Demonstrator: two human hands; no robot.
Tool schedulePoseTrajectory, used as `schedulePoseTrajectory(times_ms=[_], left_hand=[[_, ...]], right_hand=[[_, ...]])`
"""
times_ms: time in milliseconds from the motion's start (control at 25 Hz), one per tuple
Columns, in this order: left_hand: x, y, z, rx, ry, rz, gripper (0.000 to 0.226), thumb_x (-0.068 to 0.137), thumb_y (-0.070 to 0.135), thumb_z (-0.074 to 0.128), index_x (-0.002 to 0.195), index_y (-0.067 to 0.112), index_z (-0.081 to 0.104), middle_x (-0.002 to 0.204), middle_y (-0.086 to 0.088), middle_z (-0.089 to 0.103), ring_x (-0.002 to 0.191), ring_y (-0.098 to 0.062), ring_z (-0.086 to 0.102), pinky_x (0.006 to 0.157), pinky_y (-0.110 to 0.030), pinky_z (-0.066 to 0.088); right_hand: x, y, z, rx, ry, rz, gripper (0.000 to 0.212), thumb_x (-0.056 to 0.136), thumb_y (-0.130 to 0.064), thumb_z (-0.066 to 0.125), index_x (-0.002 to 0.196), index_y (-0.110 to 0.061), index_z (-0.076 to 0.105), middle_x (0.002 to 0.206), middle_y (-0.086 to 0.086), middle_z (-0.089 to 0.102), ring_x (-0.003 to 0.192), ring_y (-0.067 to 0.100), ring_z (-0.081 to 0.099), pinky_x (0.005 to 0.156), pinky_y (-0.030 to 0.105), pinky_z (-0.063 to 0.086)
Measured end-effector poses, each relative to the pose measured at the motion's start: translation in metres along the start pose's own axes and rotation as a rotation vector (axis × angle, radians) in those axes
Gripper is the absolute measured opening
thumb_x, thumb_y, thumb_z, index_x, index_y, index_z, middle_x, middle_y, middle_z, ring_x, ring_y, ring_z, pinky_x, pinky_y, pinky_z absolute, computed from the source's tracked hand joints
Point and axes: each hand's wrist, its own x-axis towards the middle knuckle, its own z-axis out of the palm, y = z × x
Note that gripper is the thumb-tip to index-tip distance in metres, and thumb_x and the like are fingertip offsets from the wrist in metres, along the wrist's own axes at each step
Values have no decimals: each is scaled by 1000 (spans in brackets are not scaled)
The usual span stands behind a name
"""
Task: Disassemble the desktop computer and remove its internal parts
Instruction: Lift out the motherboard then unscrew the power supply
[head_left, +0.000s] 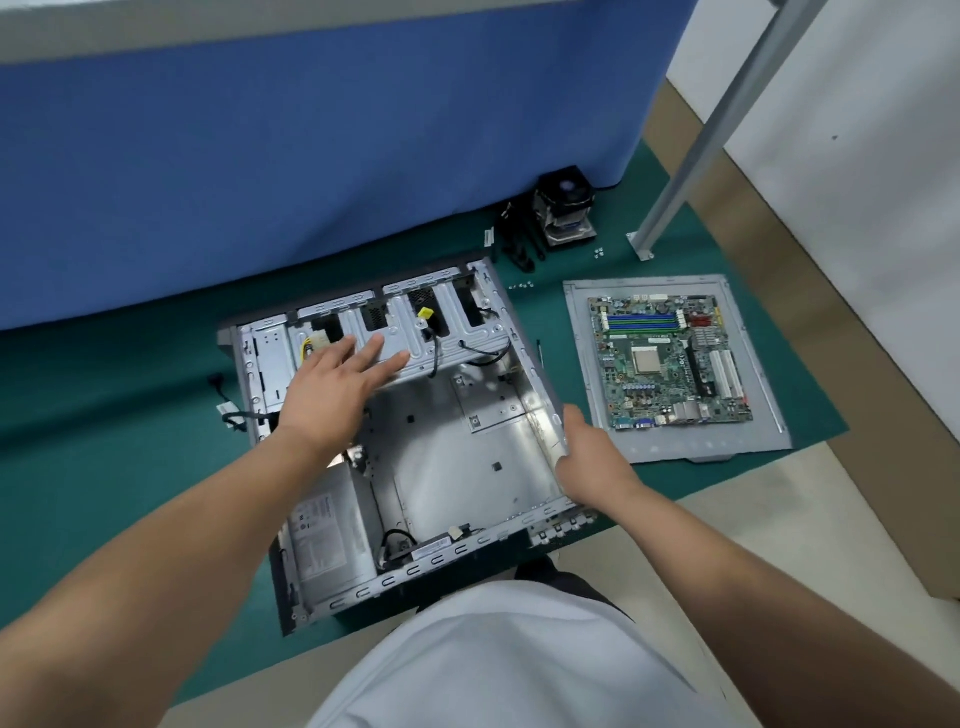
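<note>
An open grey desktop case (457, 457) lies on its side on a green mat. My left hand (337, 384) hovers with straight fingers over the drive cage (447, 332) at the case's far end. My right hand (587, 457) grips the case's right wall. A silver power supply (327, 540) sits in the near left corner of the case. Black cables (483, 353) hang from the cage. The green motherboard (670, 358) lies on a grey side panel (582, 364) to the right of the case.
A CPU cooler with fan (566, 213) and black brackets (519, 244) stand at the back by a blue partition (311, 156). Small screws (600, 253) lie near a metal post's foot (641, 244). A loose black cable (228, 410) lies left of the case.
</note>
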Motion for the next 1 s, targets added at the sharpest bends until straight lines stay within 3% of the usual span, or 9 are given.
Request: schedulePoseTrajectory(times_ms=[80, 160, 360, 520, 640, 800, 880, 960, 1000], left_hand=[[-3, -7, 0, -26, 7, -50, 100, 84, -10, 51, 160, 48, 18, 169, 3, 22, 154, -31, 25, 122, -47, 25], [-10, -15, 2, -31, 11, -114, 100, 82, -11, 53, 159, 46, 25, 167, 1, 27, 152, -34, 30, 120, -49, 28], [-24, -25, 0, 27, -7, -262, 87, 81, -2, 59, 156, 39, 39, 163, -7, 38, 141, -42, 40, 114, -54, 30], [-28, -17, -3, 79, 1, -383, 85, 77, 3, 65, 151, 39, 45, 152, -7, 48, 130, -40, 49, 117, -54, 23], [-30, -4, -2, 66, 54, -453, 82, 70, 7, 74, 145, 34, 54, 137, -10, 56, 118, -40, 55, 114, -54, 22], [-32, 14, 6, 34, 97, -485, 79, 70, 8, 73, 143, 29, 55, 126, -10, 56, 117, -36, 53, 110, -54, 27], [-29, 14, 7, 6, 105, -475, 81, 65, 7, 76, 141, 26, 54, 129, -12, 54, 120, -37, 50, 108, -55, 32], [-23, 9, 5, -36, 77, -451, 86, 65, 11, 77, 144, 27, 47, 147, -12, 46, 134, -39, 43, 110, -56, 34], [-19, 6, 3, -63, 45, -439, 90, 70, 16, 76, 150, 30, 39, 159, -12, 35, 143, -39, 36, 114, -56, 32]], right_hand=[[10, -9, -5, -41, -18, -34, 71, 91, 5, 40, 156, -17, 19, 98, 11, 58, 82, 28, 61, 58, 34, 46], [23, -20, -12, -69, -37, -92, 65, 90, 6, 40, 149, -15, 26, 99, 13, 58, 84, 31, 62, 64, 37, 52], [68, -51, -31, -162, -59, -227, 50, 87, 9, 42, 133, -12, 41, 87, 9, 57, 71, 25, 59, 54, 36, 49], [112, -74, -52, -255, -63, -296, 43, 88, 8, 45, 123, -16, 51, 95, 9, 62, 81, 29, 65, 73, 49, 61], [140, -92, -71, -306, -21, -329, 44, 85, 9, 44, 113, -22, 59, 93, 5, 64, 82, 28, 66, 72, 44, 61], [164, -101, -84, -342, 7, -366, 40, 83, 7, 47, 101, -22, 68, 90, 2, 65, 89, 28, 65, 66, 31, 49], [173, -93, -90, -270, -28, -408, 33, 87, -3, 61, 112, -23, 70, 94, -4, 66, 92, 22, 65, 71, 28, 46], [168, -73, -97, 32, -47, -396, 33, 92, -36, 70, 124, -29, 67, 105, -15, 65, 97, 8, 64, 81, 25, 47], [162, -59, -97, 256, 6, -324, 34, 95, -49, 64, 124, -32, 65, 109, -18, 66, 100, 3, 64, 87, 25, 49]])
